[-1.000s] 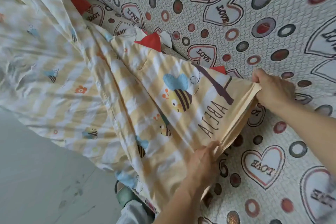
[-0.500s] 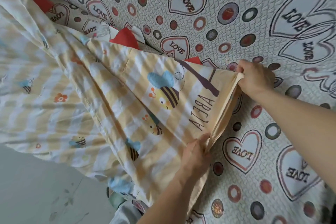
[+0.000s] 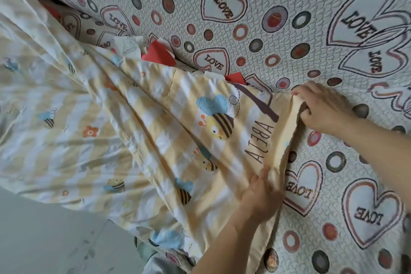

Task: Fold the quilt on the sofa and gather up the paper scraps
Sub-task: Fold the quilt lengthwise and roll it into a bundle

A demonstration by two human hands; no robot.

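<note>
The right hand (image 3: 320, 109) is now curling its fingers around the quilt (image 3: 169, 131) corner near the sofa (image 3: 278, 35) back, while the left hand (image 3: 260, 198) is pinching the edge, squaring the fold. Paper scraps (image 3: 159, 54) are waiting behind it.

Sofa (image 3: 289, 18) (heart-print cover) carries quilt (image 3: 155, 129); red paper scraps (image 3: 158, 53) beside quilt edge.

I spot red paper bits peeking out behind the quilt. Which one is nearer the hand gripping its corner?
The small red scrap, just left of the right hand at the quilt edge. The bigger red scrap lies farther left.
</note>
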